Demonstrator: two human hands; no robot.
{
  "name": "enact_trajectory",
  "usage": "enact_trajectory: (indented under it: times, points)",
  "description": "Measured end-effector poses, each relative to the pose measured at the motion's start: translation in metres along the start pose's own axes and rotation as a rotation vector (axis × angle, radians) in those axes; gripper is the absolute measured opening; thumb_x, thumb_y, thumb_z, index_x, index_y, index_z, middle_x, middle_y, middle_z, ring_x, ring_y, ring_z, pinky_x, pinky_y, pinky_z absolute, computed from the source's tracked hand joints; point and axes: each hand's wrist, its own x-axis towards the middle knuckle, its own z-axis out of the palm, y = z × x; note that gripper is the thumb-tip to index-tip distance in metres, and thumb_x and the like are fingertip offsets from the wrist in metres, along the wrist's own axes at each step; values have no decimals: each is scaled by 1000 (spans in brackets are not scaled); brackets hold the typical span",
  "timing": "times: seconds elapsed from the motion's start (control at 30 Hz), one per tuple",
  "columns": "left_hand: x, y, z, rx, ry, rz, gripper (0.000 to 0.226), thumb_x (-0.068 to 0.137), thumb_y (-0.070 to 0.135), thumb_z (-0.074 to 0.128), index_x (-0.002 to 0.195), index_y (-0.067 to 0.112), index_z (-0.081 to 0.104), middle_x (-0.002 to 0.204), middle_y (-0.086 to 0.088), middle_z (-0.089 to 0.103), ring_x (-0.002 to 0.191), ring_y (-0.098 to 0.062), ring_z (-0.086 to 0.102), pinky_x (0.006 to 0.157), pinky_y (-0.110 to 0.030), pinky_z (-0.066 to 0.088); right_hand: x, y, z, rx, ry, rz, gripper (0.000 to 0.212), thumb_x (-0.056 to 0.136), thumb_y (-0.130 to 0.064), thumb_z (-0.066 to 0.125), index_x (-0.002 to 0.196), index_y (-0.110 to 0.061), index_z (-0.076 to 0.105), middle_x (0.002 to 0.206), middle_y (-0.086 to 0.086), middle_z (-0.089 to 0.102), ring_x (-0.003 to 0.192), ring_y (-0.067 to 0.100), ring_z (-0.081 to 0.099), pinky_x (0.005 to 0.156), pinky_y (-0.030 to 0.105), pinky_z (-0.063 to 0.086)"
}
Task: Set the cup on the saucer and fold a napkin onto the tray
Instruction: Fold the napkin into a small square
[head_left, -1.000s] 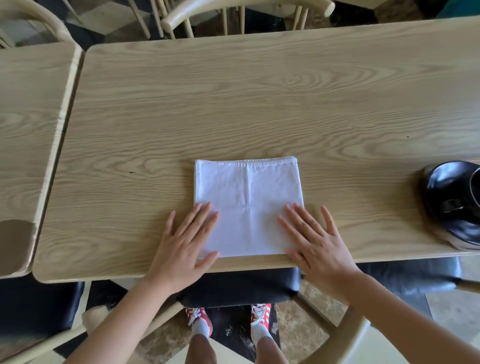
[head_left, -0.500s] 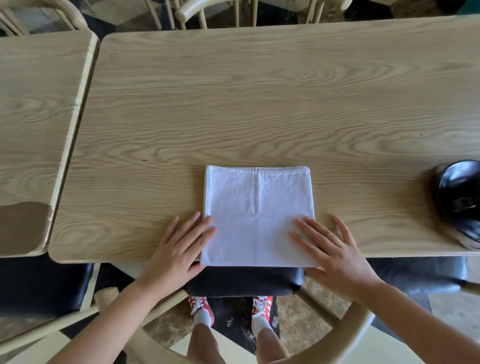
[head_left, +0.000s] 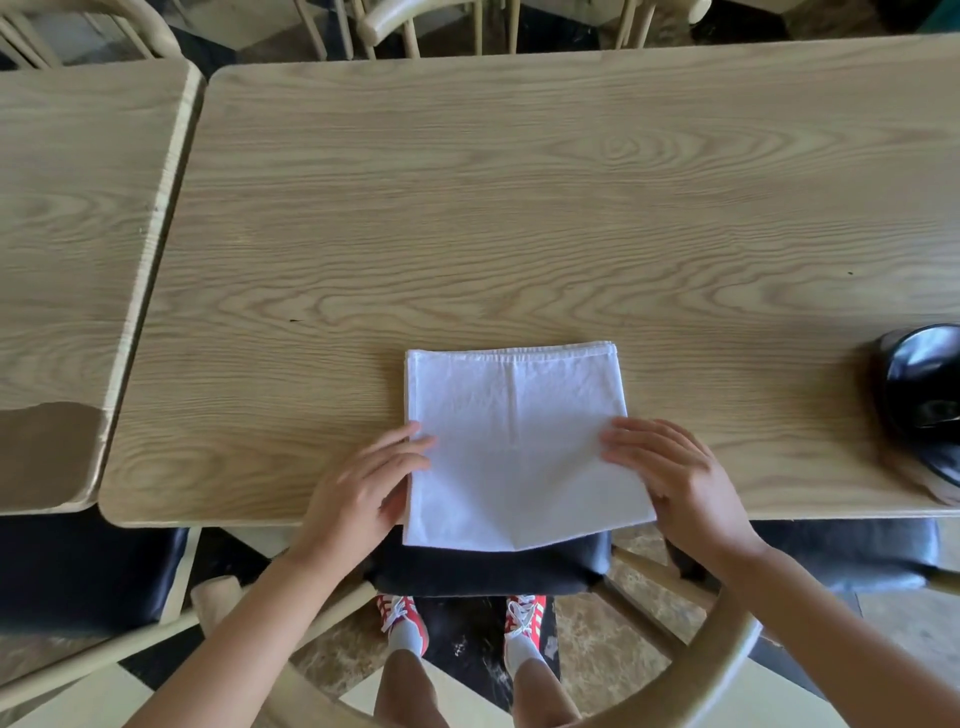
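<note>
A white napkin (head_left: 511, 441), folded into a rectangle, lies at the front edge of the wooden table (head_left: 519, 208). Its near edge hangs out past the table edge. My left hand (head_left: 363, 488) grips the napkin's near left side, fingers on top. My right hand (head_left: 670, 475) holds the near right side the same way. At the far right sits glossy black crockery (head_left: 917, 395), cut off by the frame, so I cannot tell the cup from the saucer. A pale strip under it (head_left: 940, 493) may be the tray.
A second wooden table (head_left: 78, 234) butts against the left side with a narrow gap. Pale wooden chairs (head_left: 415, 21) stand along the far side. A dark-cushioned chair seat (head_left: 488, 571) is under the front edge, with my legs and red shoes below.
Both hands went from lying flat on the napkin to gripping its near sides. The napkin's near edge now sticks out past the table edge.
</note>
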Motion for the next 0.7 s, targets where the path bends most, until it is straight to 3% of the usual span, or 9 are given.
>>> enact_trajectory:
  times: [0.07,0.1,0.17,0.2,0.27,0.37,0.43,0.53,0.7]
  points:
    - [1,2,4,-46,89,-109,26,72,-12,57,91,2,69,106,-3,70,105,-16,64,81,-22,49,5,-5,6,79,73,190,41,55,13,79,92,-4,72,100,10,72,104,22,60,93,45,45]
    - [2,5,7,-43,149,-195,24,74,-11,60,91,1,69,96,-6,72,84,-15,68,72,-17,48,9,-9,8,111,116,307,37,58,19,73,88,-3,71,94,11,73,103,24,60,92,39,44]
    - [7,14,15,-32,296,-381,8,82,5,64,84,-2,68,62,-7,66,46,-12,51,53,-15,37,15,-15,13,160,229,483,12,72,11,68,68,0,64,73,12,68,91,31,61,76,19,36]
    - [11,19,19,-48,371,-463,14,85,10,64,82,-3,66,56,-7,62,42,-14,45,50,-17,33,18,-17,16,173,278,539,21,78,1,68,61,-2,56,64,8,62,81,29,58,65,16,31]
    - [19,24,28,-92,478,-555,9,84,4,65,83,-5,66,66,-12,66,54,-21,54,57,-19,35,23,-22,20,212,336,596,22,83,-10,66,64,-8,56,60,-6,54,74,23,52,61,18,28]
    - [27,27,34,-109,540,-648,6,83,1,66,85,-4,66,74,-14,67,66,-24,57,63,-23,38,29,-25,23,260,394,652,13,84,-13,65,72,-15,60,64,-17,52,75,24,52,68,28,33]
    - [32,27,34,-97,544,-650,5,84,2,65,84,-3,65,70,-10,64,63,-21,52,62,-28,39,32,-26,24,266,409,672,16,85,-14,64,72,-20,57,63,-16,51,74,25,51,69,32,35]
    - [39,23,31,-75,518,-631,6,85,5,64,82,-1,64,63,-8,60,57,-25,52,57,-34,41,38,-27,25,198,420,670,12,85,-17,65,73,-12,62,60,-17,47,71,21,47,75,31,29]
    - [43,13,29,11,423,-621,7,84,10,62,79,7,60,64,-6,58,59,-24,51,54,-32,37,47,-17,26,91,374,754,16,85,-28,64,78,-14,67,63,-11,55,72,21,52,75,25,18]
